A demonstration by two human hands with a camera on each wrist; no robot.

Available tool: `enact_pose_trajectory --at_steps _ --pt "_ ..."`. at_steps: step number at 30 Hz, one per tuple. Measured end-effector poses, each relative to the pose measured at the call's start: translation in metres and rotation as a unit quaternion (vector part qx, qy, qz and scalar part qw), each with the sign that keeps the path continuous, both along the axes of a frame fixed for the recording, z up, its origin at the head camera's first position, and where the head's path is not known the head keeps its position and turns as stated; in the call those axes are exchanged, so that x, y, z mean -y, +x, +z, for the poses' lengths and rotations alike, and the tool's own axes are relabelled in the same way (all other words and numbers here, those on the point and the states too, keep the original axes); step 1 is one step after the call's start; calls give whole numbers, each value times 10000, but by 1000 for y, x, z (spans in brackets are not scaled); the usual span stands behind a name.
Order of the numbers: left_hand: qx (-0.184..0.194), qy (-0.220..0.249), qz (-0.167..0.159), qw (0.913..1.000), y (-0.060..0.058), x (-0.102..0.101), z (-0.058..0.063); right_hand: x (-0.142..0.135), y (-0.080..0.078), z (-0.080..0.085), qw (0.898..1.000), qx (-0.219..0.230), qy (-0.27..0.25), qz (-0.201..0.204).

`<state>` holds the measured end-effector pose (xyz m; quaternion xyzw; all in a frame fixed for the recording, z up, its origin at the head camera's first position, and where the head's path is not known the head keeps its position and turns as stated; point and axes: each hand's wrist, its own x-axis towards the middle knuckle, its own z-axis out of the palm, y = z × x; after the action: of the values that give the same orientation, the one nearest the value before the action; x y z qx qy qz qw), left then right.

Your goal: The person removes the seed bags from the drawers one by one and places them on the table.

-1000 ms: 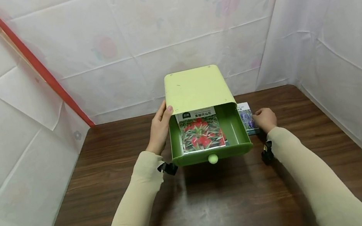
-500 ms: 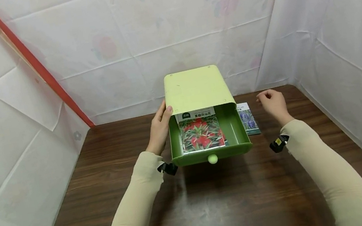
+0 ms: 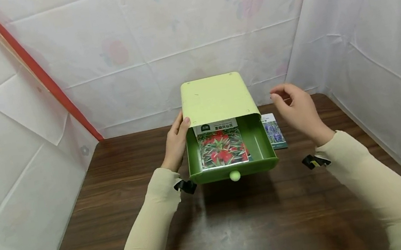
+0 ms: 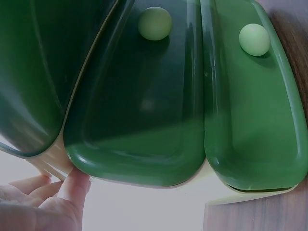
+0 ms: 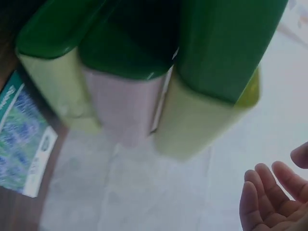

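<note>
A stacked drawer box has a pale yellow-green casing [image 3: 217, 96] on top. Its green top drawer [image 3: 261, 139] is pulled out. Inside lies a seed packet [image 3: 223, 149] printed with red flowers. My left hand [image 3: 176, 142] rests against the casing's left side, fingers extended along it and thumb at the front edge. In the air right of the box, my right hand [image 3: 297, 110] holds nothing; its fingers are loosely bent, apart from the thumb. Below it, a packet with purple flowers [image 3: 273, 131] lies on the table beside the box, also seen in the right wrist view.
Two closed drawers with round knobs [image 4: 155, 23] sit below the pulled-out one; the middle casing [image 5: 125, 106] looks pinkish. The box stands on a dark wooden table [image 3: 217, 235]. White patterned sheets [image 3: 129, 66] close off the back and both sides.
My right hand has drawn back from the purple-flower packet, risen, and swung slightly left toward the box with its fingers looser. The left hand, box and packets have stayed in place.
</note>
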<state>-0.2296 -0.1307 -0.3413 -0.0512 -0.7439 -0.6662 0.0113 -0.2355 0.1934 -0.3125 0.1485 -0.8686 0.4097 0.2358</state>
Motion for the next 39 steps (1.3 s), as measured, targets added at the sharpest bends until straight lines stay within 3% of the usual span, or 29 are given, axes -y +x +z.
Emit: enact_pose_trajectory --at_steps 6,13,16,23,25,30,35,39 --pt "-24 -22 -5 10000 1 -1 1 22 18 8 9940 -560 631 693" --pt "-121 26 -61 9999 0 0 0 45 33 7 9721 -1188 1437 1425" --pt "-102 17 -69 9999 0 0 -1 53 37 5 9623 -903 1997 1614" --pt "-71 34 -70 9999 0 0 0 64 34 1 9273 541 3263 1755" --pt "-102 60 -26 9999 -6 1 -8 66 31 1 9189 782 3444 1758" --pt "-140 106 28 9998 -21 6 -28 70 26 0 8994 1077 3905 1645" --pt "-93 141 -40 9998 -21 7 -26 78 24 1 8710 1089 4534 1547" --pt "-75 120 -73 9999 -14 5 -16 83 23 1 8564 1203 4775 1553"
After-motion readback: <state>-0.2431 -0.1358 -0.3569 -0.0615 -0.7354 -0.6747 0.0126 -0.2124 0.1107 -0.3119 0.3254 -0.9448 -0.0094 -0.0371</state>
